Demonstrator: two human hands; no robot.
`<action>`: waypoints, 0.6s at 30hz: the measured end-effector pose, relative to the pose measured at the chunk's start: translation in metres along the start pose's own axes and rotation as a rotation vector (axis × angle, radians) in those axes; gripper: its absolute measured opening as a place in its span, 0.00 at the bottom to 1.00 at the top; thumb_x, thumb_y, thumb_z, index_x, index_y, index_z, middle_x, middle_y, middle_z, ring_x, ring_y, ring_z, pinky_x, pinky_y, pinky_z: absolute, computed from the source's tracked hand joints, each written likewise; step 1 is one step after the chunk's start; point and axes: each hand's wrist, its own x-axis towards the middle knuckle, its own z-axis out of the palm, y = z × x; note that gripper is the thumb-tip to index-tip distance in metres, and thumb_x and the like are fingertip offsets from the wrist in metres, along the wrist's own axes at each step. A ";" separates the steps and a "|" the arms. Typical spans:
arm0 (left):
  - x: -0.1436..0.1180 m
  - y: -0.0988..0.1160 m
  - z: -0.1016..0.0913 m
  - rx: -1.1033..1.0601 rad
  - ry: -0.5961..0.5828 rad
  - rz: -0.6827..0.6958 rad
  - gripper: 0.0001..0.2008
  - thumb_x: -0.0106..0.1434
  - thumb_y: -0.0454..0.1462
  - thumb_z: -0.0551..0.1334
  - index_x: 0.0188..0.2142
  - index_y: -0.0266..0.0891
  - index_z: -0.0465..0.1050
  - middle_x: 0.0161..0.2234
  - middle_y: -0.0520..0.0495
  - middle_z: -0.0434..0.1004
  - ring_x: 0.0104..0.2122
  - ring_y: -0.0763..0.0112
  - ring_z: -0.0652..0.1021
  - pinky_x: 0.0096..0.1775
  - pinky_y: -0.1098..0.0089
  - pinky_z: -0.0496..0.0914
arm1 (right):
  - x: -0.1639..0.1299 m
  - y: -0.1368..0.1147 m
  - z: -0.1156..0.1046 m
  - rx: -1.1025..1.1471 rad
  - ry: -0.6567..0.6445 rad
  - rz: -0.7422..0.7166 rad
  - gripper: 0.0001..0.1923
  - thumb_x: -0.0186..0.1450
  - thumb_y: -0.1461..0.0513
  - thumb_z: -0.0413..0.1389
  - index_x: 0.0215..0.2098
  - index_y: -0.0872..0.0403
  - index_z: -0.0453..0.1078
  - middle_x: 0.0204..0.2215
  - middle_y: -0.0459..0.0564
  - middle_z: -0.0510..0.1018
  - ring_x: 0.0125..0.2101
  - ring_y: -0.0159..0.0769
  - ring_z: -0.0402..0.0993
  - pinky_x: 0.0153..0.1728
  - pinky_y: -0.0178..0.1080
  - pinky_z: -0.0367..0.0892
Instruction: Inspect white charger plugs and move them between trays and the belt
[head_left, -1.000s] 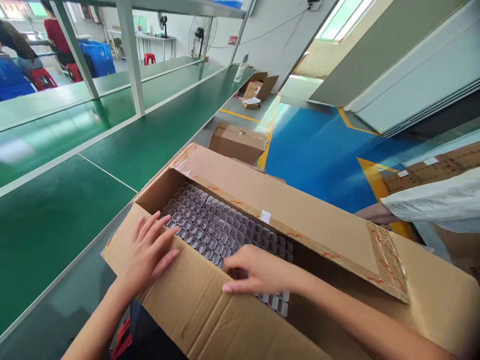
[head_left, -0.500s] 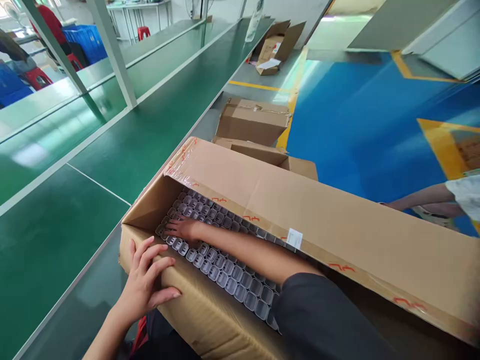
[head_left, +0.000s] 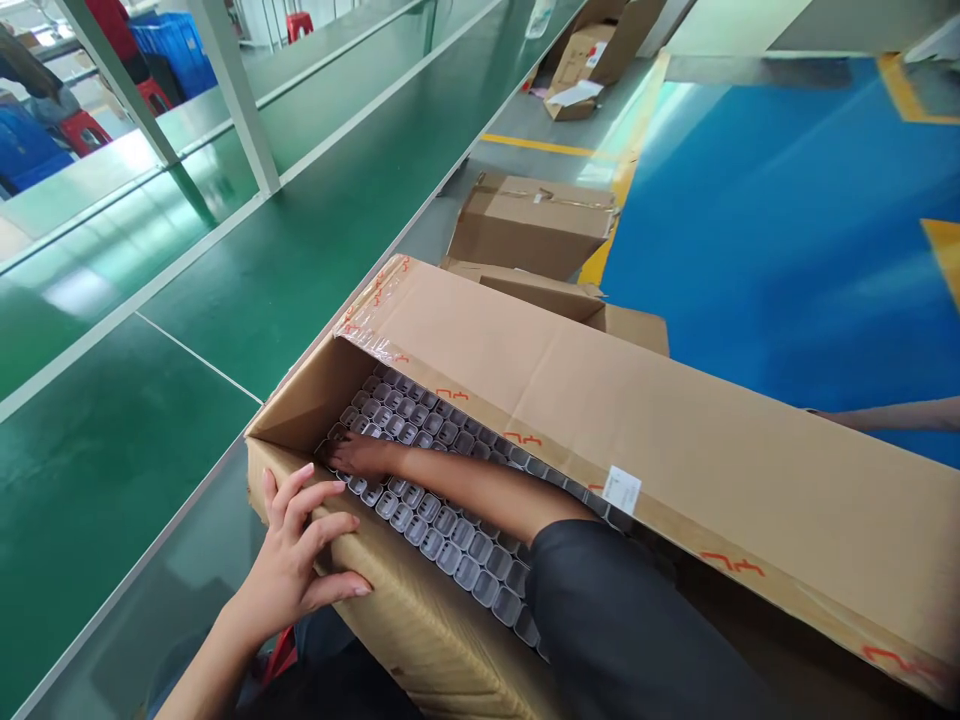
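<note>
A long cardboard box (head_left: 570, 370) lies open in front of me, filled with rows of small clear plastic cases (head_left: 450, 525) with rounded corners. My left hand (head_left: 300, 550) rests on the near edge at its left end, fingers spread and thumb apart, gripping nothing. Deep in the left end of the box, my right hand (head_left: 364, 455) touches the cases in the corner. Its fingers bend down among them in shadow, and whether a case is held between them is hidden. My right forearm crosses over the rows.
A long green worktable (head_left: 187, 390) runs along the left. Beyond the box stand more open cartons (head_left: 536, 225) on the floor. A bottle (head_left: 538, 18) stands on the far table. Another person's arm (head_left: 892, 415) shows at right; blue crates (head_left: 172, 50) are at upper left.
My right hand's fingers, spread over the cases before, now bend down at the corner. My left hand stays on the box edge. The view has tilted down slightly.
</note>
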 end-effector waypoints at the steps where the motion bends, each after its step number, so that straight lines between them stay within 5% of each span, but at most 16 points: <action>1: 0.001 0.000 0.000 0.003 0.001 -0.003 0.23 0.60 0.55 0.67 0.50 0.48 0.71 0.55 0.42 0.71 0.65 0.49 0.60 0.68 0.42 0.38 | -0.005 -0.003 -0.009 -0.018 -0.041 -0.023 0.34 0.59 0.62 0.64 0.60 0.66 0.63 0.58 0.67 0.72 0.60 0.52 0.65 0.63 0.55 0.53; 3: 0.001 0.000 0.000 0.004 0.009 0.001 0.24 0.60 0.55 0.66 0.50 0.48 0.71 0.55 0.42 0.71 0.65 0.49 0.58 0.68 0.43 0.38 | -0.018 -0.013 -0.034 -0.068 -0.073 -0.046 0.45 0.56 0.62 0.65 0.67 0.66 0.54 0.60 0.69 0.68 0.63 0.56 0.61 0.64 0.58 0.49; 6: 0.001 -0.001 -0.001 -0.007 0.026 0.007 0.24 0.60 0.55 0.67 0.50 0.46 0.71 0.55 0.41 0.71 0.66 0.49 0.57 0.68 0.43 0.37 | -0.041 -0.040 -0.080 -0.135 0.050 -0.016 0.56 0.53 0.63 0.67 0.72 0.63 0.41 0.65 0.68 0.61 0.66 0.55 0.52 0.66 0.59 0.44; 10: -0.001 -0.001 0.002 -0.043 0.074 -0.018 0.27 0.60 0.54 0.67 0.53 0.46 0.69 0.57 0.40 0.70 0.66 0.47 0.59 0.67 0.39 0.41 | -0.071 -0.087 -0.132 -0.170 0.330 0.057 0.58 0.53 0.61 0.66 0.73 0.59 0.38 0.67 0.64 0.57 0.66 0.53 0.51 0.66 0.54 0.48; 15: -0.007 0.006 0.001 -0.249 0.297 -0.094 0.41 0.55 0.56 0.70 0.60 0.45 0.55 0.64 0.32 0.56 0.67 0.41 0.57 0.62 0.34 0.55 | -0.100 -0.140 -0.171 -0.353 0.515 0.017 0.58 0.58 0.61 0.63 0.74 0.52 0.30 0.65 0.61 0.58 0.66 0.56 0.51 0.66 0.56 0.52; 18: -0.011 0.008 -0.009 -0.415 0.342 -0.140 0.47 0.56 0.57 0.68 0.66 0.47 0.45 0.67 0.29 0.49 0.69 0.42 0.55 0.63 0.35 0.55 | -0.103 -0.168 -0.194 -0.283 0.665 0.020 0.59 0.58 0.58 0.65 0.74 0.47 0.29 0.66 0.59 0.57 0.66 0.58 0.52 0.65 0.59 0.54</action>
